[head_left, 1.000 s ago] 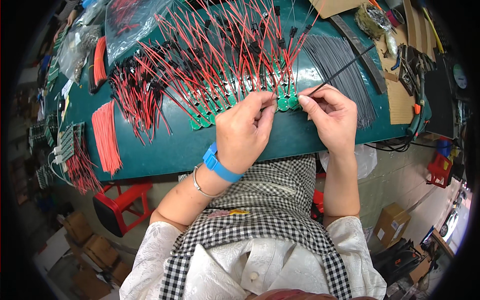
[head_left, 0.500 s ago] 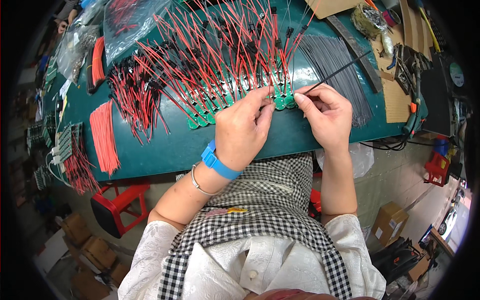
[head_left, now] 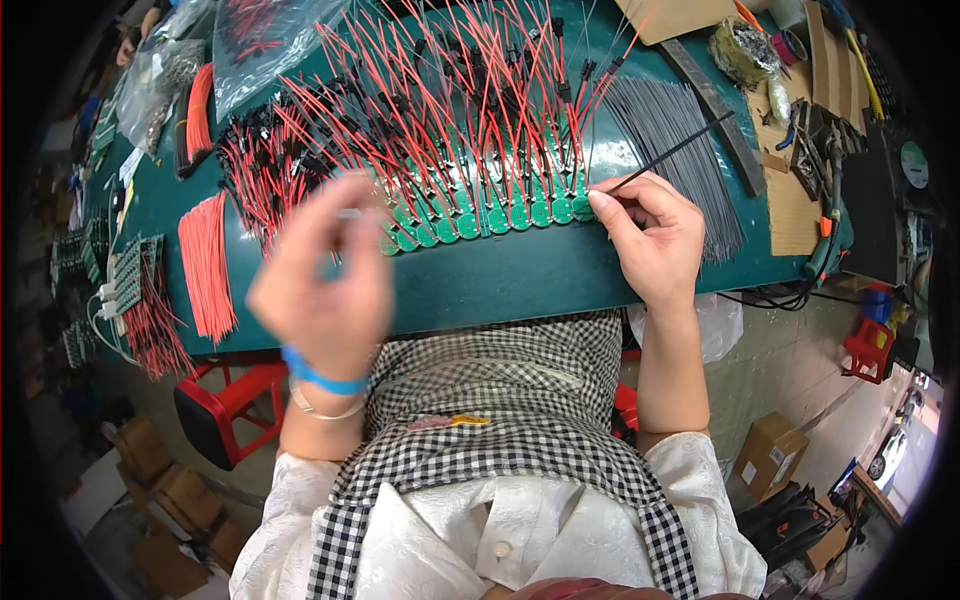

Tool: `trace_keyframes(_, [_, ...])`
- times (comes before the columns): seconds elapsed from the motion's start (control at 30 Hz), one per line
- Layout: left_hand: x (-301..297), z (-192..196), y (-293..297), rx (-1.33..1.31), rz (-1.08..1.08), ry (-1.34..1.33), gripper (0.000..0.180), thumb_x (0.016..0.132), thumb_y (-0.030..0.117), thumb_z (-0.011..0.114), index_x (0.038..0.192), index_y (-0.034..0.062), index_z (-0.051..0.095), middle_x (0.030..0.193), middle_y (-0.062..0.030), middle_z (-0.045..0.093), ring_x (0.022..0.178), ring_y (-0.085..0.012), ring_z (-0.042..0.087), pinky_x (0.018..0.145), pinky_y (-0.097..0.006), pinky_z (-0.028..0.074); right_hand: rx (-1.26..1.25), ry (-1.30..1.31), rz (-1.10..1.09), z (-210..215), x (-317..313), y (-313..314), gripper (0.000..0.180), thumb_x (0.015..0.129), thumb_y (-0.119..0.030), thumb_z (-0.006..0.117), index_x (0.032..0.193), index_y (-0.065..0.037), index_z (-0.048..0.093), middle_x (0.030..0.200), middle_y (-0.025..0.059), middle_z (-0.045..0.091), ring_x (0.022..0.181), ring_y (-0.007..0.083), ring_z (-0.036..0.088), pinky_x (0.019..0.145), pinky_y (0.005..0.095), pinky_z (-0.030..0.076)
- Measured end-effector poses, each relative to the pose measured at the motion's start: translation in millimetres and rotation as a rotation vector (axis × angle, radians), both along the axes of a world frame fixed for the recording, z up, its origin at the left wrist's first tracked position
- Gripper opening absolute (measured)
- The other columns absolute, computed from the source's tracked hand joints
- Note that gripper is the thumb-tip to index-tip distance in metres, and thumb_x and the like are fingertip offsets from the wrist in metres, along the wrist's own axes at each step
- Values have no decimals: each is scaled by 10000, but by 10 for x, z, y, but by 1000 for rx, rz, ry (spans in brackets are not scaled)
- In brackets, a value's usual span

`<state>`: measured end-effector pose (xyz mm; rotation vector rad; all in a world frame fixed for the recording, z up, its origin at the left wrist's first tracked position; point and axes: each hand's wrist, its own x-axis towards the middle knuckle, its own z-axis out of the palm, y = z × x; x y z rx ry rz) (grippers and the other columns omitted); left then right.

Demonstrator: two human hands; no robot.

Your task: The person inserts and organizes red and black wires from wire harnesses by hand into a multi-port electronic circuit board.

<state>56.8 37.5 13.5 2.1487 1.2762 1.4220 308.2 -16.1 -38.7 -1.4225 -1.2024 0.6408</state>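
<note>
My left hand [head_left: 330, 265] is smeared by motion over the left end of the green circuit boards [head_left: 500, 222], near a pile of red-and-black wires with black plugs [head_left: 265, 180]. Its fingers are too blurred to show a grip. At the right end of the boards, my right hand [head_left: 652, 232] is closed in a pinch around a thin black rod [head_left: 680, 150], which slants up to the right over a bundle of dark grey wires [head_left: 665, 130]. The round boards sit in rows, with red and black wires [head_left: 470, 110] standing up from them.
A bundle of red wires [head_left: 207, 265] lies at the left of the green table [head_left: 480, 290]. Clear plastic bags [head_left: 270, 50] are at the back left. A dark metal bar [head_left: 712, 112], cardboard and hand tools occupy the right. A red stool [head_left: 235, 415] stands below the left edge.
My left hand has moved left, away from the right end of the boards, uncovering their front row. My right hand stays nearly in place with the black rod.
</note>
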Motion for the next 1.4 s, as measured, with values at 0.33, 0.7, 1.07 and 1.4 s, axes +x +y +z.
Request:
trace_keyframes(0.33, [-2706, -270, 316, -240, 662, 902, 386, 783, 384, 797, 911, 29, 721, 855, -125, 683, 692, -247, 614, 665, -358, 505, 5, 25, 41, -5, -90, 78, 60, 794, 11, 729, 817, 50, 691, 827, 84, 698, 671, 91, 621, 574, 225, 498])
trace_keyframes(0.7, [-2333, -247, 230, -579, 863, 621, 314, 753, 355, 782, 810, 49, 744, 746, -175, 687, 726, -351, 683, 680, -420, 538, -210, 64, -32, -48, -11, -33, 181, 869, 31, 696, 1043, 65, 659, 865, 3, 601, 735, 30, 548, 629, 157, 441])
trace_keyframes(1.07, [-2750, -162, 198, -467, 746, 630, 305, 862, 327, 705, 927, 30, 736, 767, -167, 697, 696, -232, 687, 681, -359, 518, -144, 115, -26, 6, -52, 69, 203, 827, 9, 717, 1026, 42, 701, 874, 39, 650, 742, 53, 580, 645, 194, 483])
trace_keyframes(1.4, [-1452, 35, 41, -395, 261, -378, 269, 965, 72, 609, 1197, -64, 595, 961, -112, 698, 681, -94, 595, 651, -222, 495, 12, -135, -106, 15, 18, 50, 167, 796, 10, 730, 961, 28, 713, 812, 60, 674, 628, 78, 590, 573, 205, 485])
